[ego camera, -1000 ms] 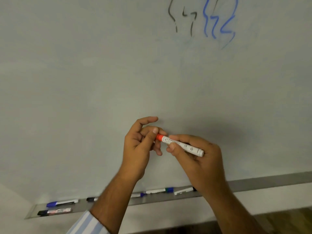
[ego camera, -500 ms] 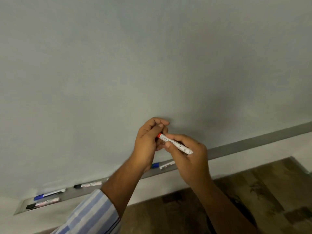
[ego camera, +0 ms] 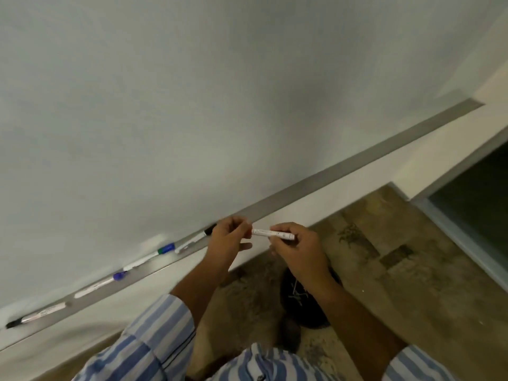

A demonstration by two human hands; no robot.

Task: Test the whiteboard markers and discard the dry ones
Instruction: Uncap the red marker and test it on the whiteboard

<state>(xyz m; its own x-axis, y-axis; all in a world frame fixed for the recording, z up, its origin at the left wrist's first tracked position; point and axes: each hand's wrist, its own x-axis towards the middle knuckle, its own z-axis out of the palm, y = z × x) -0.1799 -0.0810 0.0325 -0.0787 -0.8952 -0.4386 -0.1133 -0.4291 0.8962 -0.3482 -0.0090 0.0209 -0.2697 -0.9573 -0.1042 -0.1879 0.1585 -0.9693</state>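
My right hand (ego camera: 298, 248) pinches a white marker (ego camera: 272, 234) by its barrel, held level in front of the tray. My left hand (ego camera: 229, 243) grips the marker's left end, and its fingers hide the red cap. Both hands hover just below the grey marker tray (ego camera: 357, 166) of the whiteboard (ego camera: 192, 105). Several other markers lie in the tray to the left: one with a black end (ego camera: 192, 239), a green and blue one (ego camera: 154, 255), a blue-capped one (ego camera: 101, 284) and a black-tipped one (ego camera: 35, 316).
A dark round bin (ego camera: 299, 303) stands on the patterned floor (ego camera: 398, 284) below my hands. A dark glass panel with a grey frame (ego camera: 472, 204) sits at the right. My striped sleeves fill the bottom edge.
My view has tilted down and to the right, so the scribbles on the board are out of sight. Both hands have lowered with the marker, and the left fingers now cover its red end.
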